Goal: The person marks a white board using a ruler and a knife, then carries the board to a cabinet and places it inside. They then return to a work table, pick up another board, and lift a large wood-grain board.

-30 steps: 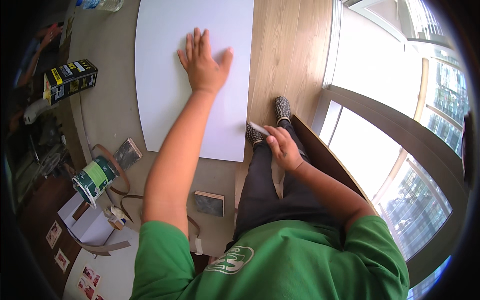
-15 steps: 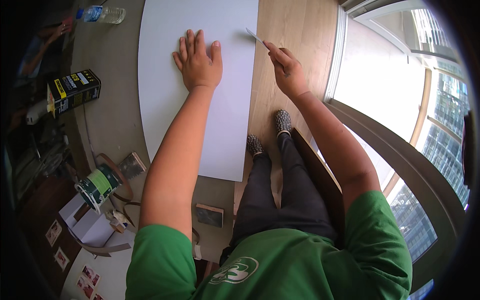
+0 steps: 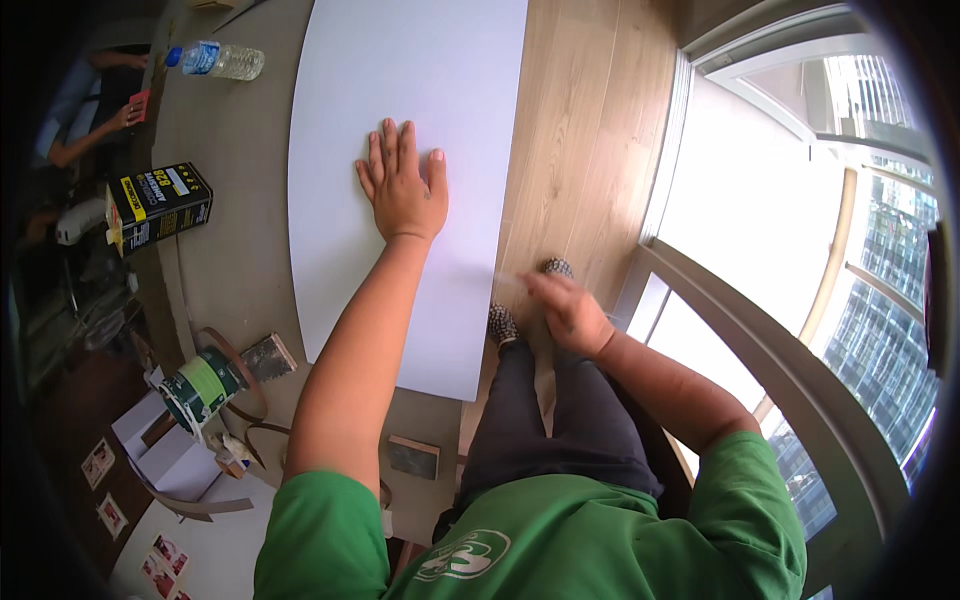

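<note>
Head view: left hand (image 3: 408,200) spread flat, gripping nothing, on a white board (image 3: 450,330) atop a grey table (image 3: 235,120).
Beside the board's long right edge, the blurred right hand (image 3: 572,315) appears clenched around a thin pale tool (image 3: 510,277), itself a mere streak; a hurried stroke could nick that edge, and lighter pressure from the palm could let the board skid. Bold yellow and white lettering marks a black tin (image 3: 165,205), a blue label wraps a clear bottle (image 3: 218,61), and a white emblem adorns the green shirt (image 3: 540,535).
</note>
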`<state>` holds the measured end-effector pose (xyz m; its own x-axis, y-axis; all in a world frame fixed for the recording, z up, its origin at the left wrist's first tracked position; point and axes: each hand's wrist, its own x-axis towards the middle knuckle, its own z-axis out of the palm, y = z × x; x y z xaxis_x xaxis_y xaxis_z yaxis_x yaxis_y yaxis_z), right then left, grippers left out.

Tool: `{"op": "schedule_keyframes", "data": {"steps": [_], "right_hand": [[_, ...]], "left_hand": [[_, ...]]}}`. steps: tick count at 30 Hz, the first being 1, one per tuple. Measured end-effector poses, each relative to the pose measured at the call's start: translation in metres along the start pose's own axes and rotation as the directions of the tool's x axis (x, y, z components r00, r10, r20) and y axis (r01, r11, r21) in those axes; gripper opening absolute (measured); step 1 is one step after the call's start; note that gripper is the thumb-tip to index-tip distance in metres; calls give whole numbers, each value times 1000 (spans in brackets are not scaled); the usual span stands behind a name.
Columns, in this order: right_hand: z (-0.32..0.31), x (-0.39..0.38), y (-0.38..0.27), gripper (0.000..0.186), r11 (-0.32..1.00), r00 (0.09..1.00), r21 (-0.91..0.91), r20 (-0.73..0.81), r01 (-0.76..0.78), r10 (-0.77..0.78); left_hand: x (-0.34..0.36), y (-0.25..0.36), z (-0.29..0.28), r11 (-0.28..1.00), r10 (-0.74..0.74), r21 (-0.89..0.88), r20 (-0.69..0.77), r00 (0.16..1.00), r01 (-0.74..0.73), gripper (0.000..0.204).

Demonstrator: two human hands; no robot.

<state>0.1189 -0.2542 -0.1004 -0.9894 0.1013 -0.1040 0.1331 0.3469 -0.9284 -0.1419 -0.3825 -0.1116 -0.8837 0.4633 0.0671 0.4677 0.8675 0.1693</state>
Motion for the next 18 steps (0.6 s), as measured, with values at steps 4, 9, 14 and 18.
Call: {"op": "schedule_keyframes", "data": {"steps": [4,9,14,18], "right_hand": [[-54,104,32,20,970,891,168,-391,-177,230],[-145,249,72,34,974,854,-22,-487,-225,186],[-189,343,77,41,940,871,-225,-475,-256,123],[-209,378,86,40,928,905,-261,-399,-267,148]], "left_hand": [[-1,1,-3,1000,-11,-8,14,1000,11,59],[4,7,-9,1000,1,-16,16,1000,-1,59],[3,5,-10,1000,2,-22,13,1000,-1,57],[8,6,-11,999,9,-48,20,1000,-8,57]]}}
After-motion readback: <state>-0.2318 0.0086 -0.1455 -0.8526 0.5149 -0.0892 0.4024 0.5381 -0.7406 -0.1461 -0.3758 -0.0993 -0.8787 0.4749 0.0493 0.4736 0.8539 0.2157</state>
